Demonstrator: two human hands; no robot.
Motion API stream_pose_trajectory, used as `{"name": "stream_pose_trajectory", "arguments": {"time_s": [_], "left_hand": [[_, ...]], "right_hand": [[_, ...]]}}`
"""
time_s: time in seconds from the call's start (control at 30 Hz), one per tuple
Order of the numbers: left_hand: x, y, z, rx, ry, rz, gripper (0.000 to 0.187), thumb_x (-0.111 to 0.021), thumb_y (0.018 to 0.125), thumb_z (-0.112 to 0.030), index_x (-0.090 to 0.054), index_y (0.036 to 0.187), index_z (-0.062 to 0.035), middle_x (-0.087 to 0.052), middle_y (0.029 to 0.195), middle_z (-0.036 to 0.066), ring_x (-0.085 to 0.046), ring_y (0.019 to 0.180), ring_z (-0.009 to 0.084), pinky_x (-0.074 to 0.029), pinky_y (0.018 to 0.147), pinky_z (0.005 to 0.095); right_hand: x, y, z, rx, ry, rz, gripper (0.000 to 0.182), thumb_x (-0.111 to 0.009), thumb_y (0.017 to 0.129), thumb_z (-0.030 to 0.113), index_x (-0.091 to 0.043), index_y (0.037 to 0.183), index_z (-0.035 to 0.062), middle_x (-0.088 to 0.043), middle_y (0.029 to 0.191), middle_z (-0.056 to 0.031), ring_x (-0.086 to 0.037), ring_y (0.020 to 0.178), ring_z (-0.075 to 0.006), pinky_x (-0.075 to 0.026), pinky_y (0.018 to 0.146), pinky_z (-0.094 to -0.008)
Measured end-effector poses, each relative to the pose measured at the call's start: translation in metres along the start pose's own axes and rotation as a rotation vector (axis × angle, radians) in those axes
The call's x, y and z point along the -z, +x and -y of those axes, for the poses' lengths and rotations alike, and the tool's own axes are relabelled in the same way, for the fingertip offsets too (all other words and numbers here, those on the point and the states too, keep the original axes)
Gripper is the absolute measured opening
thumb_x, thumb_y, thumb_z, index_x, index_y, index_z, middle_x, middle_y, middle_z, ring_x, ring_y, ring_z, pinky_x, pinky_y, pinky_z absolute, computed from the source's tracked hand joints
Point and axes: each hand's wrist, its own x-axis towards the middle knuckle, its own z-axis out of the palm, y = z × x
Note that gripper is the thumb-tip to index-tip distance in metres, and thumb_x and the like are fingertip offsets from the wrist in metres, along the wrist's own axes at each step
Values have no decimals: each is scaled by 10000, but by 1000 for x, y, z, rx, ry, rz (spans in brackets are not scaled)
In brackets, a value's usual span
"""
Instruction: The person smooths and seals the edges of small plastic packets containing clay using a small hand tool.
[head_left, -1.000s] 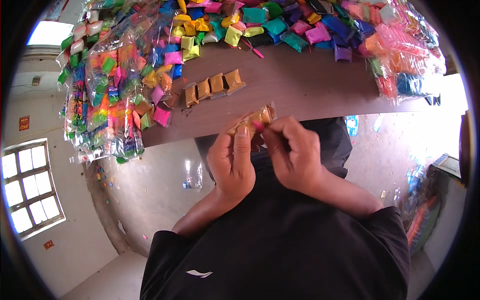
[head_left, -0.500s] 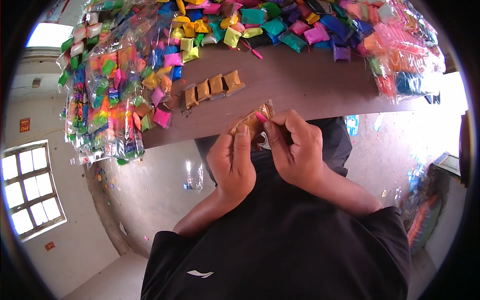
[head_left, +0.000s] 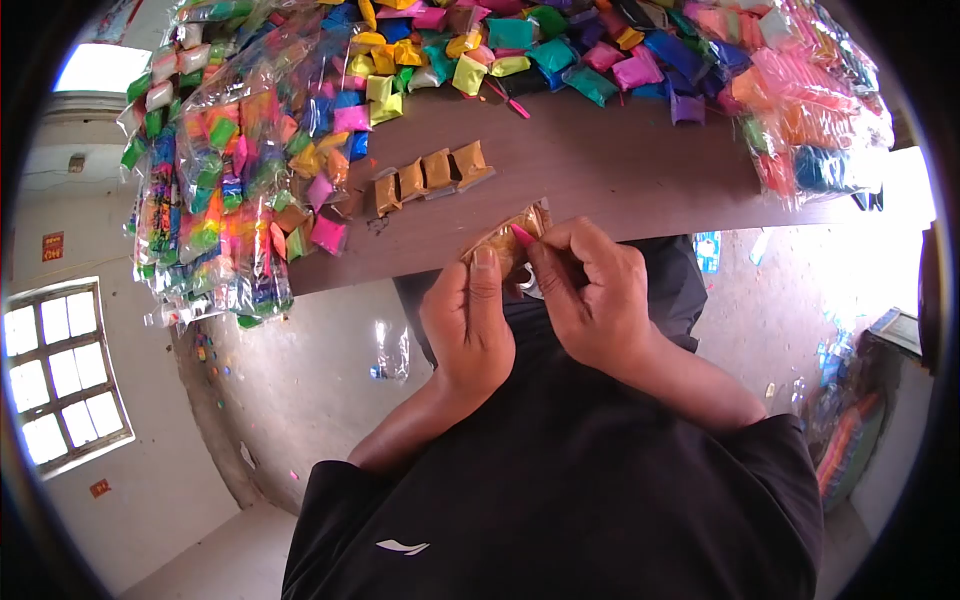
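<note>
My left hand (head_left: 470, 320) is closed on a small clear packet (head_left: 492, 245) with golden-brown contents, its thumb lying along the near side. Between the thumb and fingers of my right hand (head_left: 597, 290) is a small pink pointed stick (head_left: 523, 236), its tip against the packet. Both hands are close together just over the table's near edge. Part of the packet is hidden behind my fingers. Beyond them on the table, several brown packets (head_left: 437, 169) lie in a joined row.
Bagged packets in many colours (head_left: 230, 180) are heaped along the left of the brown table (head_left: 620, 165). Loose colourful packets (head_left: 588, 84) line the far side, with another thin pink stick (head_left: 517, 107) before them. More filled plastic bags (head_left: 805, 120) stand at the right end.
The whole view has shifted very slightly. Both hands keep the same grip, and the pink stick stays at nearly the same place on the packet.
</note>
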Motion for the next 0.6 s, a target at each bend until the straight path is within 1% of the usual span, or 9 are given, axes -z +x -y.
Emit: {"name": "stream_pose_trajectory", "arguments": {"time_s": [0.07, 0.17, 0.2, 0.27, 0.33, 0.47, 0.5, 0.53, 0.6], "left_hand": [[0, 0, -1, -4, 13, 10, 332, -504, 1087, -121, -530, 774, -13, -443, 687, -59, -332, 654, 18, -243, 542, 248], [-3, 1, -6, 44, 48, 14, 339, -496, 1094, -144, -526, 780, -20, -417, 682, -66, -326, 650, 23, -240, 543, 246], [-5, 2, -7, 53, -22, 0, 335, -493, 1098, -158, -543, 796, -20, -422, 683, -68, -327, 652, 20, -238, 543, 244], [-2, 2, -5, 60, -91, -15, 332, -490, 1101, -171, -560, 813, -20, -427, 684, -70, -328, 654, 16, -236, 542, 242], [6, 2, 2, 40, 23, 56, 308, -463, 1106, -148, -591, 878, 16, -517, 721, -25, -398, 663, 23, -304, 545, 238], [7, 1, 4, 43, -30, 45, 300, -462, 1104, -139, -593, 880, 13, -540, 748, -22, -397, 677, 21, -306, 563, 225], [5, 1, 4, 78, -80, 35, 303, -472, 1106, -176, -606, 884, -18, -493, 731, -57, -359, 655, 11, -260, 555, 221], [3, 1, 5, 113, -132, 30, 306, -482, 1108, -213, -619, 888, -50, -445, 714, -92, -322, 633, 0, -215, 547, 216], [3, 2, 2, 165, -139, 28, 292, -482, 1107, -219, -635, 944, -33, -501, 752, -72, -363, 652, 8, -255, 563, 210]], "right_hand": [[0, 0, 1, 0, -7, -25, 63, -660, 928, -53, -610, 924, -14, -663, 746, -107, -638, 609, -130, -474, 558, -264], [0, -1, 2, -11, 14, -15, 73, -691, 901, 0, -622, 895, 23, -629, 701, -164, -636, 576, -348, -478, 523, -381], [-1, 1, 2, -85, 92, -74, 77, -694, 896, 0, -620, 897, 19, -624, 699, -168, -625, 582, -373, -472, 523, -398], [-3, 0, 0, -44, 35, -28, 78, -694, 898, 2, -617, 894, 16, -634, 697, -162, -639, 585, -356, -478, 524, -387], [0, -2, 3, 21, -48, 76, 79, -690, 904, 3, -613, 889, 12, -651, 698, -152, -664, 593, -328, -490, 530, -368], [5, 7, 5, -114, 48, -22, 85, -697, 888, 7, -614, 893, 18, -646, 703, -169, -655, 607, -369, -488, 540, -401], [2, 5, 3, -112, 51, -17, 85, -697, 888, 7, -614, 893, 18, -646, 703, -169, -655, 607, -369, -488, 540, -401], [-1, 1, 0, -54, 9, 45, 84, -700, 894, 12, -616, 897, 18, -654, 703, -161, -666, 600, -341, -488, 537, -395], [2, -2, 1, -28, -27, 176, 84, -707, 917, 35, -624, 913, 19, -659, 699, -141, -674, 585, -248, -481, 535, -372]]}}
